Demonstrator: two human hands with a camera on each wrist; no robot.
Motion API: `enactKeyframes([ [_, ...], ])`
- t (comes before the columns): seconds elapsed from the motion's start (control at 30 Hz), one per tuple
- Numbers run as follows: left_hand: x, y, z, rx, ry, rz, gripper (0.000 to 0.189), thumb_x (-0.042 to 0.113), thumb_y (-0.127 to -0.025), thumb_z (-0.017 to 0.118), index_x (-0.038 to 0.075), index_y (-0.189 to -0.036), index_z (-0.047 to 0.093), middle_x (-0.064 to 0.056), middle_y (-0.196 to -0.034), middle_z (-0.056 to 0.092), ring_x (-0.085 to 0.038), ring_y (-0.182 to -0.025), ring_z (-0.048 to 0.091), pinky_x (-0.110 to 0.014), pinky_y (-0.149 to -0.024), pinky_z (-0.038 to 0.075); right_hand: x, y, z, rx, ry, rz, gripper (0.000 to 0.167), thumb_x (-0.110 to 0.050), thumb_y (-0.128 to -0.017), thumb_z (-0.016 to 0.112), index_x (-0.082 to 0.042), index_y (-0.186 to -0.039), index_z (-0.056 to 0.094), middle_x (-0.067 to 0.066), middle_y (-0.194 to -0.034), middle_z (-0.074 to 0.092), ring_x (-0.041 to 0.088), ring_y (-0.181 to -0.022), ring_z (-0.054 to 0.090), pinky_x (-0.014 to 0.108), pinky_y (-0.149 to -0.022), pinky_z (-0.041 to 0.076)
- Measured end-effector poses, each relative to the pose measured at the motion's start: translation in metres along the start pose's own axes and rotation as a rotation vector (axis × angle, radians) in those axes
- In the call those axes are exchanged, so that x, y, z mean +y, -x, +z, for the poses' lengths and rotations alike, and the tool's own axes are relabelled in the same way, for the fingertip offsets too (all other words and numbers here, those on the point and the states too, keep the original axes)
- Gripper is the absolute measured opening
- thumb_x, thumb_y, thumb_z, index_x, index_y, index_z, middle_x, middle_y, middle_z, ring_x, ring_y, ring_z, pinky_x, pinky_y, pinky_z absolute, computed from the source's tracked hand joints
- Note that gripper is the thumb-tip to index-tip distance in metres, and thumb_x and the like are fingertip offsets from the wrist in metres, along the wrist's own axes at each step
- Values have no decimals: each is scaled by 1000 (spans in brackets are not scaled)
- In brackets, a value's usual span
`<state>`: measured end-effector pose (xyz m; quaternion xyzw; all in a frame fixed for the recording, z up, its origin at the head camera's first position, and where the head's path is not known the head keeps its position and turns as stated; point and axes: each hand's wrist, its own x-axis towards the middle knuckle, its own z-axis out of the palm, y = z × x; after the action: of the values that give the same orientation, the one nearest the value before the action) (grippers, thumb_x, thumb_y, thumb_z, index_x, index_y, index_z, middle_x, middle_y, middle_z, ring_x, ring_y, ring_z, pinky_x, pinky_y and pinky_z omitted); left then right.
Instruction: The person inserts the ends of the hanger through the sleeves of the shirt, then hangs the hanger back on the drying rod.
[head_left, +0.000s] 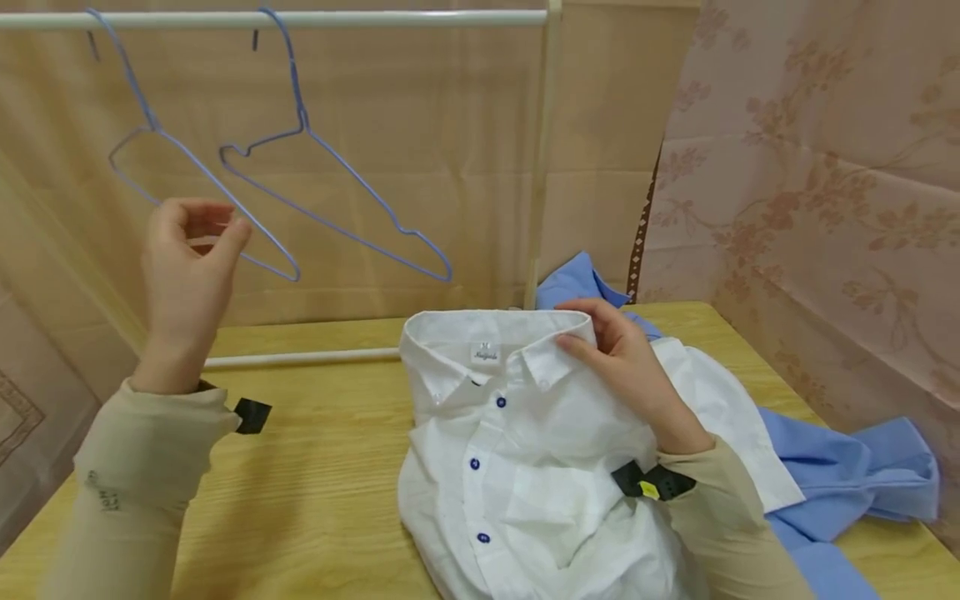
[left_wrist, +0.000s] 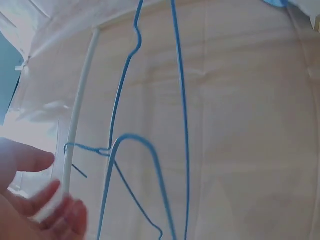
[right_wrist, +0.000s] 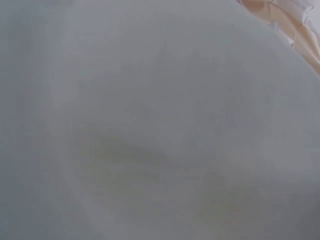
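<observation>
Left hand [left_wrist: 22, 207] beside blue wire hangers.
The thumb and partly blurred fingers stand apart at lower left, near a white pole [left_wrist: 80, 105]; one hanger [left_wrist: 118, 92] hooks onto it, another hanger's rounded end [left_wrist: 131, 135] shows in front, and beige cloth [left_wrist: 250, 125] spreads behind.

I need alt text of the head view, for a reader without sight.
A right hand pinches the collar of a white shirt on a table; the left hand is raised near two blue hangers on a rail. Blue cloth lies beside the shirt.
</observation>
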<state>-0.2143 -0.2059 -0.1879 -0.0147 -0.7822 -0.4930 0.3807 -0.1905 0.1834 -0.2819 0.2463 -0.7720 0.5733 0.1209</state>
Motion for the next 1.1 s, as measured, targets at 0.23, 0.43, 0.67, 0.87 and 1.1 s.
enactKeyframes([
  [0.23,9,-41,-8,-43,10,-167,45,16,-85,58,18,-127,40,11,-125,23,0,-107,38,-19,-85,35,-1,0,3,-1,2,24,40,-8,-87,60,-3,-124,47,-5,-98,60,10,-77,60,23,-63,51],
  [0.43,10,-71,-12,-95,-125,-227,59,25,-86,55,21,-138,25,13,-136,15,-2,-121,24,-19,-94,29,-2,1,3,-20,1,37,41,-9,-86,61,-4,-124,47,-4,-102,59,10,-81,60,23,-65,51],
  [0.67,0,-93,-20,-167,-235,-240,73,34,-88,48,21,-144,3,3,-147,-5,-11,-136,-4,-23,-110,4,-5,2,4,-41,28,46,40,-11,-85,63,-6,-123,50,-1,-104,59,10,-80,60,23,-66,51],
  [0.87,-15,-101,-22,-235,-163,-293,76,41,-89,48,27,-145,-3,3,-149,-7,-12,-137,-1,-30,-111,6,-6,3,5,-54,46,66,36,-11,-85,63,-5,-119,52,6,-104,59,11,-79,59,24,-66,51],
  [1.1,-25,-112,-24,-251,84,-349,75,31,-89,53,29,-145,2,7,-148,8,-11,-116,40,-17,-93,35,-5,5,6,-89,53,62,35,-11,-85,63,-5,-118,52,9,-103,58,11,-81,58,24,-67,50],
])
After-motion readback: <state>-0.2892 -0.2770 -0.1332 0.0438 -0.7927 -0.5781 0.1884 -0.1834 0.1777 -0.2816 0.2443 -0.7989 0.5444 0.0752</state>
